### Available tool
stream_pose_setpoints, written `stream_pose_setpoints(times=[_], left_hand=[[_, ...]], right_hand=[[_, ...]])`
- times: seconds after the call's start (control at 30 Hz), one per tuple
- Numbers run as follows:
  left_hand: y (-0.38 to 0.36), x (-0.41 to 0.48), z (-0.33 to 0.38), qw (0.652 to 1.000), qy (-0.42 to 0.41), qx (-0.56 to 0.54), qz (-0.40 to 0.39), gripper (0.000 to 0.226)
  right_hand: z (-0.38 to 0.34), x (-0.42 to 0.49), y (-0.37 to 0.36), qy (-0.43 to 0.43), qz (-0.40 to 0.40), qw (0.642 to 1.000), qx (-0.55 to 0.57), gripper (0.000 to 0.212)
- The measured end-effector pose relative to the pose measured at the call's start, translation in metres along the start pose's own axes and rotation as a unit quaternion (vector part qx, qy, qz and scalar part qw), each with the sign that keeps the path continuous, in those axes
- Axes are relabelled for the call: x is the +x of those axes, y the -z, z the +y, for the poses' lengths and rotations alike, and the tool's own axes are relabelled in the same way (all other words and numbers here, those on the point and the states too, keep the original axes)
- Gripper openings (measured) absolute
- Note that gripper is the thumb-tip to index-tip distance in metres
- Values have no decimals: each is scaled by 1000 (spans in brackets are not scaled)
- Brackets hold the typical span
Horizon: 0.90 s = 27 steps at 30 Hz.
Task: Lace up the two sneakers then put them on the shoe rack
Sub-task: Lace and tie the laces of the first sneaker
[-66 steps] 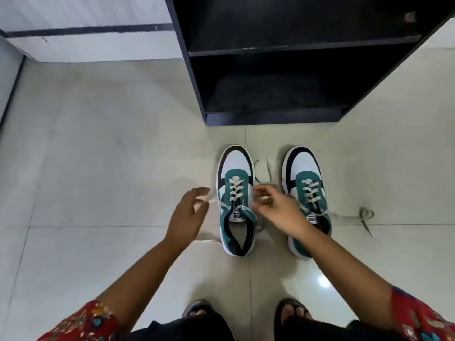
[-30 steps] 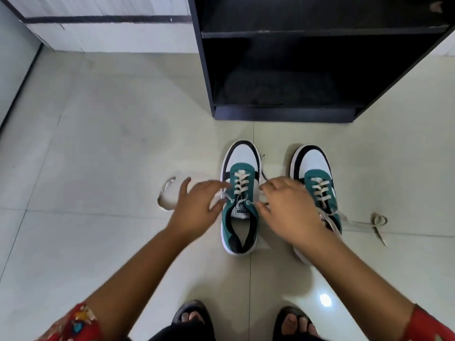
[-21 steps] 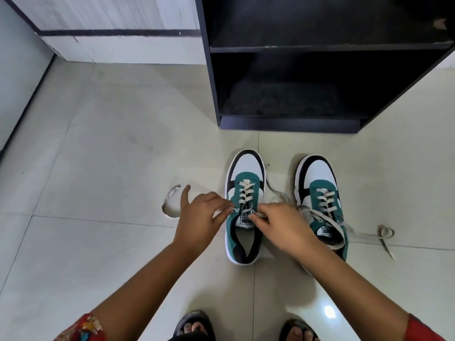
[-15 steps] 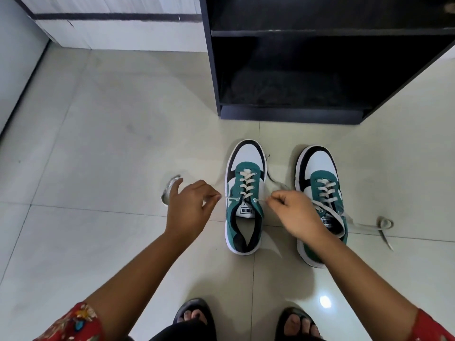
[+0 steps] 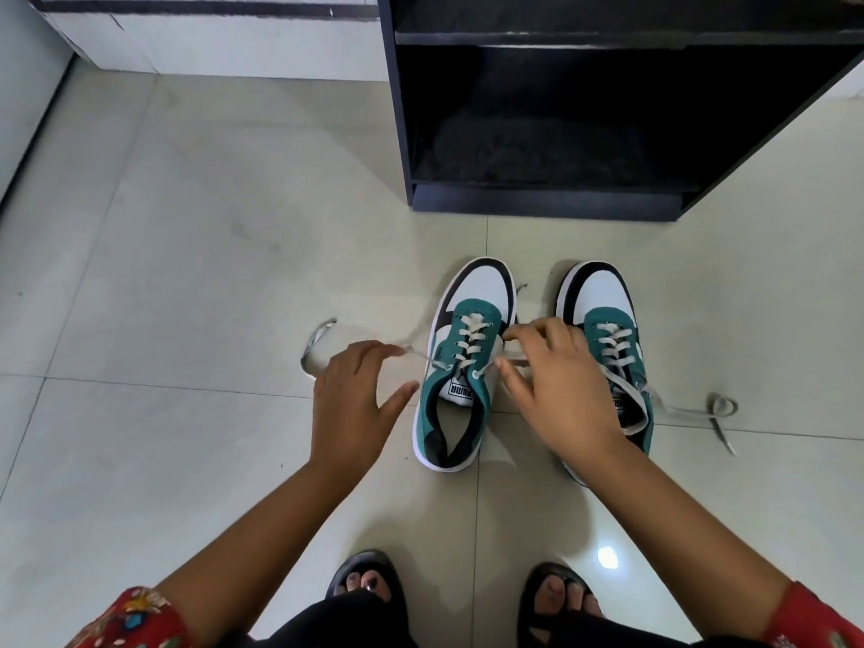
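Two green, white and black sneakers stand side by side on the tiled floor, toes toward the black shoe rack (image 5: 547, 205). The left sneaker (image 5: 460, 362) has its white lace threaded up to the top eyelets. My left hand (image 5: 355, 404) is just left of it and pinches the left lace end, whose tail (image 5: 314, 346) trails on the floor. My right hand (image 5: 556, 385) is between the two shoes and pinches the right lace end. The right sneaker (image 5: 608, 329) is partly hidden by that hand; its loose lace (image 5: 710, 411) lies on the floor to the right.
The rack's lower shelf (image 5: 551, 147) is dark and open at the front. A white wall base (image 5: 210, 44) runs along the back left. My feet in black sandals (image 5: 364, 582) stand at the bottom edge, close behind the shoes.
My right hand has moved up and spread over the lace beside the left sneaker's tongue. My left hand's fingers have opened a little while the lace end stays between them.
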<state>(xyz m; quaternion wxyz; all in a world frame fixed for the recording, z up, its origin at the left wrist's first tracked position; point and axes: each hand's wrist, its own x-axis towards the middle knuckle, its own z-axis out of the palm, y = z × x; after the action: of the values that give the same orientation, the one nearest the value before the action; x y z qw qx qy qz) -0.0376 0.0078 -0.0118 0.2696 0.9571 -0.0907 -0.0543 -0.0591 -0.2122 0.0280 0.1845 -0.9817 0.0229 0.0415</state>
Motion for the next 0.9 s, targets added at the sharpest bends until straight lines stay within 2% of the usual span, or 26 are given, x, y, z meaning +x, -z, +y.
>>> stream_pose_setpoints(times=[0.03, 0.07, 0.13, 0.17, 0.2, 0.3, 0.47, 0.53, 0.6, 0.63, 0.7, 0.77, 0.9], left_hand=[[-1, -4, 4, 998, 34, -44, 8, 24], [-2, -8, 9, 991, 82, -104, 1, 21], [-9, -11, 19, 961, 163, -220, -38, 22], [-12, -12, 22, 948, 179, -258, -51, 22], [-15, -13, 25, 941, 182, -281, -53, 22], [-18, -13, 29, 943, 166, -285, -49, 27], [-16, -5, 34, 947, 151, -272, -78, 33], [-14, 1, 41, 926, 172, -330, -56, 28], [-12, 7, 49, 890, 217, -399, -42, 20], [-10, 10, 51, 871, 241, -427, -43, 17], [-7, 16, 56, 837, 274, -470, -55, 18], [-5, 21, 56, 817, 288, -495, -71, 22], [-3, 25, 55, 808, 308, -497, -75, 23]], right_hand=[[-4, -4, 2, -4, 20, 999, 27, 27], [-8, -7, 2, -17, 2, 999, 49, 34], [-15, -9, -6, -56, -112, 991, 48, 51], [-14, -9, -14, -81, -157, 983, 52, 53], [-13, -7, -20, -104, -165, 978, 72, 51], [-12, -5, -36, -135, -101, 978, 126, 46], [-16, -10, -45, -108, -85, 976, 170, 55], [-19, -15, -50, -109, -69, 968, 217, 56], [-24, -15, -53, -130, -35, 952, 275, 49], [-27, -12, -51, -150, -13, 932, 329, 40], [-32, -3, -41, -192, 3, 848, 493, 16], [-29, 5, -33, -222, -24, 768, 600, 25], [-17, 6, -38, -269, -34, 706, 654, 37]])
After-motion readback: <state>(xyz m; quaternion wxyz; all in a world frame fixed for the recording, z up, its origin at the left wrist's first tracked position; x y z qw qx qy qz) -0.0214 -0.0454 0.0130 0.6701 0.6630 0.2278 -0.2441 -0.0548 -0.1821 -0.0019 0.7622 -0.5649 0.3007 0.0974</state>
